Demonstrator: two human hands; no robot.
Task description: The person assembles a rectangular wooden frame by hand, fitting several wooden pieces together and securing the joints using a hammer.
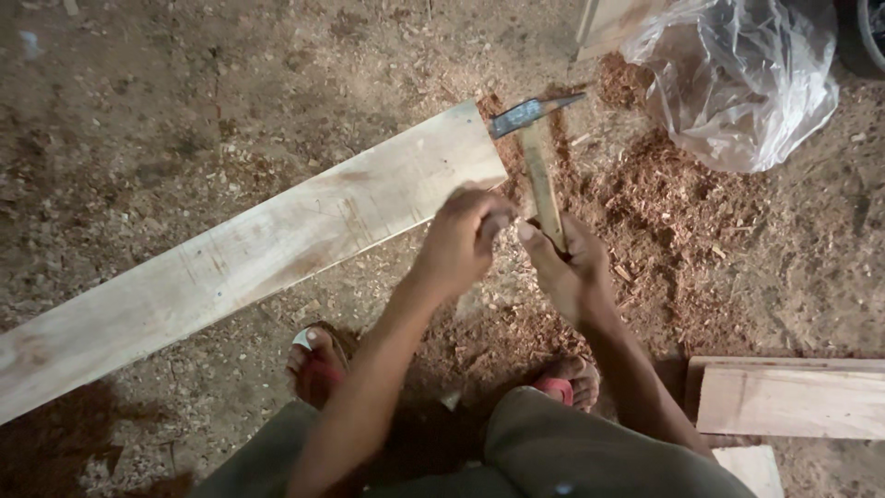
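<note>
A long pale wooden plank (230, 258) lies slantwise on the sawdust-covered ground. My right hand (570, 263) grips the wooden handle of a hammer (535, 138), whose dark metal head points away from me just past the plank's near end. My left hand (466, 235) is closed at the plank's lower right corner, fingertips pinched beside the hammer handle; what it pinches is too small to tell. My two feet in sandals (318, 364) show below.
A crumpled clear plastic bag (737, 78) lies at the upper right. Reddish sawdust piles (664, 203) spread to the right of the hands. Short pale boards (793, 397) are stacked at the lower right. Another board edge (604, 23) is at the top.
</note>
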